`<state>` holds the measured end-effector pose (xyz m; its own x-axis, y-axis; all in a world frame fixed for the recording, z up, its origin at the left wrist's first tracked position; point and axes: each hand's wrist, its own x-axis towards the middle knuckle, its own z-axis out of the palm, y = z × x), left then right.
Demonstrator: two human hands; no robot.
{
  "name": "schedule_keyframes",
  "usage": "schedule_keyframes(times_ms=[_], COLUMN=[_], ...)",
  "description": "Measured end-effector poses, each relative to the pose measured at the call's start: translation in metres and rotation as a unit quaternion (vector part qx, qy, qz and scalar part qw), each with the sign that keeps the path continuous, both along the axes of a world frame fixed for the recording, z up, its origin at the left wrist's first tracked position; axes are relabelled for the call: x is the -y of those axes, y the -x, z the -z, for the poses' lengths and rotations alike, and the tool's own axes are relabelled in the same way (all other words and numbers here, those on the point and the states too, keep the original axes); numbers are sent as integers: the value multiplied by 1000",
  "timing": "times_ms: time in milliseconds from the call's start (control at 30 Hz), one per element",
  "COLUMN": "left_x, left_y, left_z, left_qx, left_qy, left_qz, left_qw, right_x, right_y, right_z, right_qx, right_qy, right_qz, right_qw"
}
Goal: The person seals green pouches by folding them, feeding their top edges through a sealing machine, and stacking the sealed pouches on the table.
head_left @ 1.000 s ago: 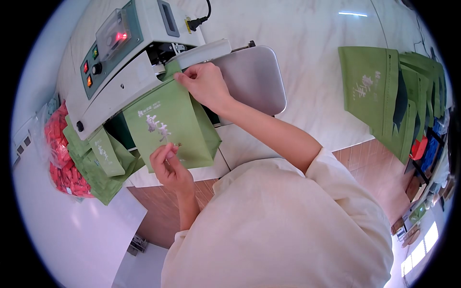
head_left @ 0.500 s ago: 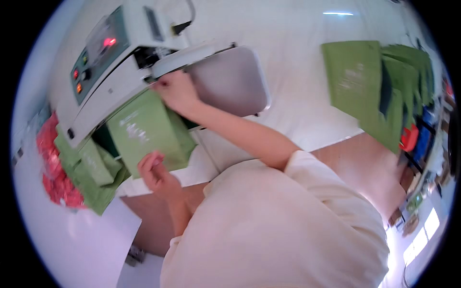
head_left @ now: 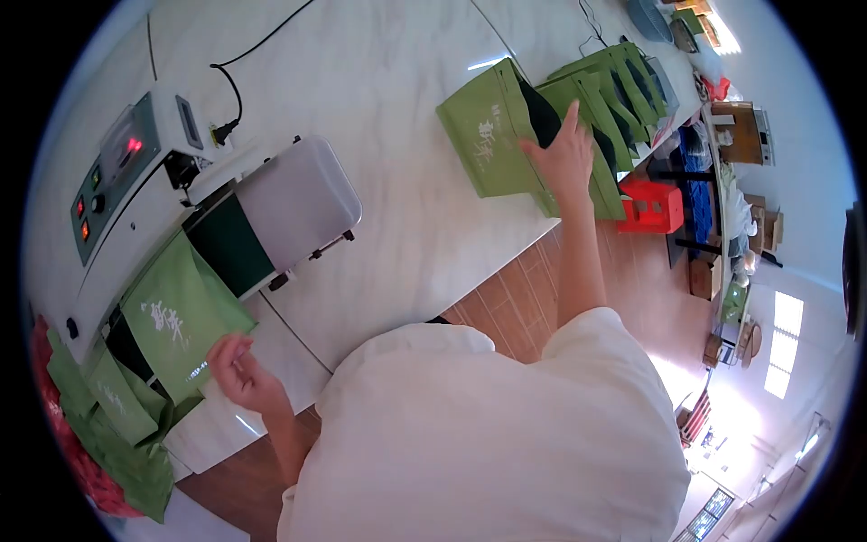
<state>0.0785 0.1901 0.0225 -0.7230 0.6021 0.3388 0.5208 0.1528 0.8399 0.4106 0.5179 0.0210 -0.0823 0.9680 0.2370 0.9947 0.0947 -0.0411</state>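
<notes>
On the right of the table, my right hand (head_left: 564, 161) reaches over the upright green printed bags, thumb and fingers spread. It is at the open mouth of the nearest green bag (head_left: 492, 135); whether it touches the bag I cannot tell. My left hand (head_left: 244, 379), fingers loosely curled with nothing visible in them, is beside the lower edge of another green bag (head_left: 176, 316). That bag's top edge lies along the front of a white sealing machine (head_left: 135, 194) with lit red and orange switches.
A grey metal plate (head_left: 298, 194) sticks out from the machine. Green bags (head_left: 117, 406) and red packets (head_left: 59, 425) lie at lower left. A red stool (head_left: 652, 206) stands beyond the table's edge. A black cable (head_left: 237, 95) runs over the tabletop (head_left: 388, 135).
My right hand has left the bag at the machine, swung right to the standing bags and opened. My left hand stays by the bag at the machine. The view has turned right.
</notes>
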Motion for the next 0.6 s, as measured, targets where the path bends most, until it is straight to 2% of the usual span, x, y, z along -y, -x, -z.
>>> schedule_keyframes(times_ms=[33, 133, 200, 300, 367, 433, 467, 533, 567, 600], left_x=[0, -5, -11, -25, -30, -33, -34, -38, -36, -31], left_y=[-5, -17, -30, -49, -53, -57, -60, -63, -65, -66], left_z=[1, -2, -9, -19, -19, -23, -30, -42, -41, -40], left_qx=[1, -6, -12, 1, -1, -90, -86, -221, -218, -234], left_qy=[-3, 13, 39, 44, 63, 113, 122, 106, 119, 163], left_qz=[34, 92, 123, 144, 225, 250, 242, 346, 340, 395], left_qw=[999, 996, 992, 989, 972, 957, 959, 906, 907, 873], right_x=[2, 8, 37, 91, 121, 154, 169, 193, 207, 223], right_y=[-12, -20, -6, 13, 10, 11, 12, 19, 28, 36], right_z=[9, 35, 38, -4, -26, -41, -47, -46, -40, -33], right_qx=[-55, -40, -27, -15, -21, -29, -25, -24, -32, -43], right_qy=[124, 127, 86, 119, 106, 102, 127, 160, 175, 191], right_qz=[35, 7, -147, -209, -265, -322, -362, -410, -463, -513], right_qw=[990, 991, 985, 970, 958, 941, 923, 897, 868, 836])
